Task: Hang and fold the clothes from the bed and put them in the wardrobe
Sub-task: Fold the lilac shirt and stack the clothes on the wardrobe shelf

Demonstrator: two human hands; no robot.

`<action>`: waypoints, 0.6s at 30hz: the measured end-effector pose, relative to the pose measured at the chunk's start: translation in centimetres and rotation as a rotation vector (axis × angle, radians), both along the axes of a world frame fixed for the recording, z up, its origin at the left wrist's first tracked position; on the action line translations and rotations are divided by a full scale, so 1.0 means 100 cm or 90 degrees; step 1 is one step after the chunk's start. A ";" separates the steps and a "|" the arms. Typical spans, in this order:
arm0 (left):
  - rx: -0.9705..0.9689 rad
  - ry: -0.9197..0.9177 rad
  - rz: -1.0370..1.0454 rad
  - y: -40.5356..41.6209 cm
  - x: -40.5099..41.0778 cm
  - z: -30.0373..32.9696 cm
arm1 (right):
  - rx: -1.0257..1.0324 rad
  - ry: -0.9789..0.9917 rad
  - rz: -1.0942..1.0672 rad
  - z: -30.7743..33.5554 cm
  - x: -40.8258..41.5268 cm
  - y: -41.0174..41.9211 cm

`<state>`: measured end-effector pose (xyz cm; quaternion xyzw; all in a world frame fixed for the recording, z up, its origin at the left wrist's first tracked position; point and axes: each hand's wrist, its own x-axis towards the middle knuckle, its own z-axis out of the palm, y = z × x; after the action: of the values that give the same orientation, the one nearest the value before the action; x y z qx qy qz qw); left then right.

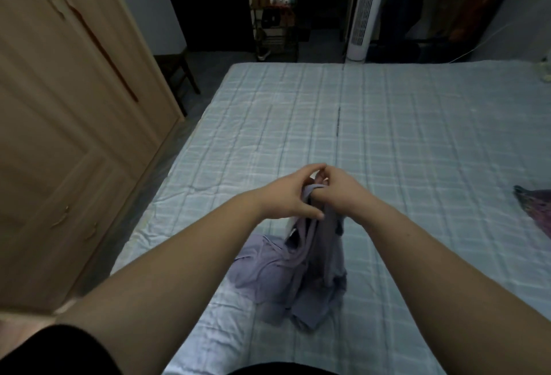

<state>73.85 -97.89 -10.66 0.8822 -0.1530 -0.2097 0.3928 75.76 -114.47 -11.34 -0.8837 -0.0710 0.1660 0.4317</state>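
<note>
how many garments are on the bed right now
2: a lilac garment at the near edge of the bed, top held up by the left hand and right hand; a purple garment at the right edge, partly cropped.

Single head-worn view, looking forward and down, close over the bed point(387, 136), wardrobe point(59, 106) at left

both arms outstretched; left hand point(293, 194), right hand point(343, 192) touching, fingers curled.
</note>
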 end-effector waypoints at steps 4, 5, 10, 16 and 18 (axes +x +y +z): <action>-0.001 -0.054 0.086 -0.013 0.001 0.003 | 0.079 0.022 0.004 0.002 -0.002 -0.005; 0.039 -0.062 0.085 -0.013 0.003 0.005 | 0.107 0.021 -0.002 0.000 -0.005 -0.008; 0.052 -0.008 0.243 -0.004 0.012 0.007 | 0.082 -0.180 -0.173 -0.013 -0.024 -0.016; -0.454 0.232 0.417 0.003 0.016 0.024 | 0.152 -0.151 -0.145 -0.031 -0.086 0.010; -0.495 0.231 0.371 -0.003 0.012 0.031 | 0.169 -0.096 -0.144 -0.031 -0.089 0.023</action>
<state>75.06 -98.17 -7.57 0.6262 0.1029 -0.1692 0.7541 66.87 -112.17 -14.43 -0.8313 -0.0243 0.0388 0.5539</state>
